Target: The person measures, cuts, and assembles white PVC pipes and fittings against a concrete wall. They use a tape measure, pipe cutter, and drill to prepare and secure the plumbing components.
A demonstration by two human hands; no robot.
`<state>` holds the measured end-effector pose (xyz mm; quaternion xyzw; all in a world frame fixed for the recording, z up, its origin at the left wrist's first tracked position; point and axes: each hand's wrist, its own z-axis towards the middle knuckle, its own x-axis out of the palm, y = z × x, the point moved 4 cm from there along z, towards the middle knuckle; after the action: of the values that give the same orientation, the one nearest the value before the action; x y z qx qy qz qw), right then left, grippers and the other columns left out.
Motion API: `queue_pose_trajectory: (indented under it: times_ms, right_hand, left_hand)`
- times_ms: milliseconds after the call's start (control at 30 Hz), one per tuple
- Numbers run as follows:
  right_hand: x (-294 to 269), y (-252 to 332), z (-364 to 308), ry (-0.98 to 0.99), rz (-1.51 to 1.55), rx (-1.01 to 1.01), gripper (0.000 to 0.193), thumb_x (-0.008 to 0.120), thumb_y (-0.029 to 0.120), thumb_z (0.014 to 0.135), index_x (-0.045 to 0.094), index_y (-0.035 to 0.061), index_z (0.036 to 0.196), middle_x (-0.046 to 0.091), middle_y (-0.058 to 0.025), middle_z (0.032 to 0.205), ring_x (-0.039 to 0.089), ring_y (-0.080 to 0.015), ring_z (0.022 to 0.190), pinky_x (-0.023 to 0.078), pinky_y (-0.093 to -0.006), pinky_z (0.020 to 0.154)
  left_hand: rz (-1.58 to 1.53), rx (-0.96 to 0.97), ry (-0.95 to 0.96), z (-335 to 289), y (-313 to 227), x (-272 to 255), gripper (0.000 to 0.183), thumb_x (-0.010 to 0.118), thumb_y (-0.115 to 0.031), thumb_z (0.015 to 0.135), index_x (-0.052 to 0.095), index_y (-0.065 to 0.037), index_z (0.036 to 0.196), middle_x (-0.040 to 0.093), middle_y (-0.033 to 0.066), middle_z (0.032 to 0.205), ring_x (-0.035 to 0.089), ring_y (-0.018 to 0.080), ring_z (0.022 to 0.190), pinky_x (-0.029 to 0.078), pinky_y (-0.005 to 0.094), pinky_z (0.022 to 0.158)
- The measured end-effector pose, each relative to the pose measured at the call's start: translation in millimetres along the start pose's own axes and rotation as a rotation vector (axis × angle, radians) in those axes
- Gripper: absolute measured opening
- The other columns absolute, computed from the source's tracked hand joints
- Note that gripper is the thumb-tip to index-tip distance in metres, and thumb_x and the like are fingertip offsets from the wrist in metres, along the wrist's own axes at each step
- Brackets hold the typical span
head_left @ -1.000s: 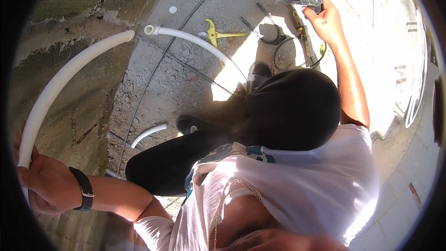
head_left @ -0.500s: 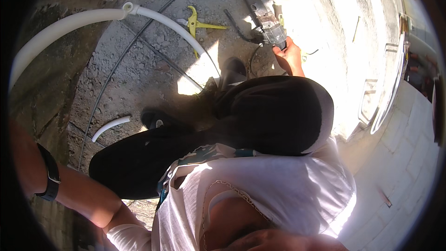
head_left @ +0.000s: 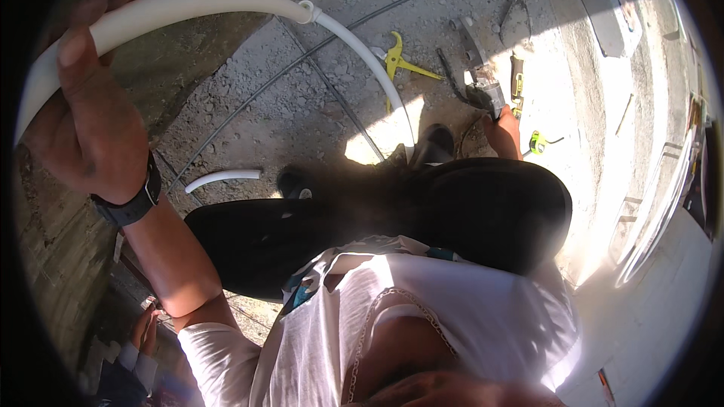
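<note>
Gripping a white pipe [head_left: 188,7] at ten o'clock with left hand [head_left: 87,132]; right hand [head_left: 504,132] on a power tool [head_left: 483,90] at one o'clock.

Hard sun from the right: gravel ground [head_left: 286,105] past the right hand [head_left: 504,132] and the pale slab [head_left: 664,286] at far right blow out to near white. Left side by the left hand [head_left: 87,132] sits in shade, dimmer but readable. Hazy flare smears the dark trousers [head_left: 483,211] just below the right fingers. Fisheye bends edges; black vignette rings the frame. Shirt [head_left: 422,332] soft, overexposed.
</note>
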<state>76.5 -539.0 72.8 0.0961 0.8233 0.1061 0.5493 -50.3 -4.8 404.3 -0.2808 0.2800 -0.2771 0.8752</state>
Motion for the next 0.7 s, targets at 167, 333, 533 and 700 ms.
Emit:
queue_pose_trajectory:
  times_ms: [167, 333, 533, 700]
  right_hand:
    - [-88.9, 80.6, 34.3, 0.133, -0.517, -0.098, 0.055, 0.082, 0.042, 0.083, 0.071, -0.0051, 0.109, 0.071, -0.0278, 0.107, 0.069, -0.0422, 0.105, 0.056, -0.0474, 0.089]
    - [-137.9, 255.5, 45.7, 0.225, -0.263, -0.824, 0.057, 0.08, 0.033, 0.085, 0.064, -0.0007, 0.128, 0.07, -0.023, 0.117, 0.067, -0.0395, 0.11, 0.053, -0.0456, 0.095]
    - [-81.9, 392.7, 36.1, 0.442, -0.092, -1.19, 0.069, 0.079, 0.018, 0.085, 0.052, 0.0056, 0.147, 0.069, -0.0212, 0.12, 0.068, -0.0363, 0.107, 0.055, -0.0463, 0.094]
    - [-34.2, 438.3, 34.9, 0.483, 0.015, -1.19, 0.053, 0.073, 0.022, 0.091, 0.06, 0.0127, 0.142, 0.073, -0.0156, 0.111, 0.071, -0.0325, 0.099, 0.055, -0.0434, 0.092]
  left_hand:
    - [-0.199, -0.113, 0.1, -17.1, 29.6, 13.6, 0.033, 0.065, 0.001, 0.099, 0.044, -0.002, 0.124, 0.067, 0.0171, 0.105, 0.071, 0.03, 0.102, 0.059, 0.0422, 0.09]
    - [0.001, 0.1, 0.159, -5.8, 14.1, 15.0, 0.035, 0.066, 0.004, 0.096, 0.046, -0.002, 0.124, 0.067, 0.0153, 0.104, 0.071, 0.0256, 0.099, 0.058, 0.0397, 0.087]
    - [-0.247, -0.024, 0.167, -13.5, 21.9, 30.8, 0.034, 0.065, 0.006, 0.096, 0.049, 0.0, 0.125, 0.068, 0.0165, 0.109, 0.071, 0.0225, 0.098, 0.059, 0.035, 0.084]
    - [-0.431, 0.061, 0.098, -16.2, 23.9, 42.6, 0.032, 0.065, 0.004, 0.096, 0.049, -0.003, 0.123, 0.063, 0.0122, 0.103, 0.064, 0.0205, 0.094, 0.052, 0.0342, 0.082]
